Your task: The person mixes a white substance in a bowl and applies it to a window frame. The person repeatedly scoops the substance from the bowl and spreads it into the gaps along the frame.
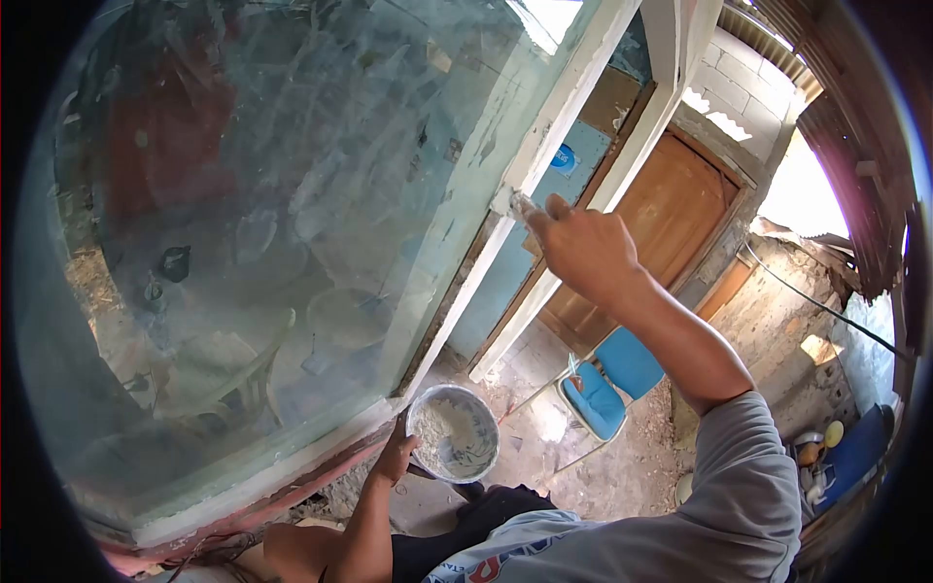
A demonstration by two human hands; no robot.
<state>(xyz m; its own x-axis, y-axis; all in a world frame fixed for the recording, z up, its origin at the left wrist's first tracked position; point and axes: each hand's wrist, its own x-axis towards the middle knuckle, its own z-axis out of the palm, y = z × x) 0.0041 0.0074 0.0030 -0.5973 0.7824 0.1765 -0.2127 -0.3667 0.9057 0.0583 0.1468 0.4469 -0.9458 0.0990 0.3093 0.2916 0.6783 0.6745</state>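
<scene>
My right hand (585, 251) reaches up to the white-painted window frame (549, 146). Its fingers are mostly curled, and the whitened fingertips press a dab of white putty (505, 199) onto the wood. Whether they also grip a small tool cannot be made out. Low beside the frame's bottom corner, my left hand (397, 459) is closed on the rim of a round grey bowl (494, 457). White, thick putty (445, 424) lies in the bowl and is smeared up its inner wall. A large, hazy glass pane (292, 194) fills the frame to the left.
A blue-seated chair (595, 400) stands on the littered floor beyond the bowl. Behind it is a brown wooden door (671, 209) beside a white post (607, 194). A black cable (821, 303) crosses the right side, above a blue container (855, 462) and some kitchenware.
</scene>
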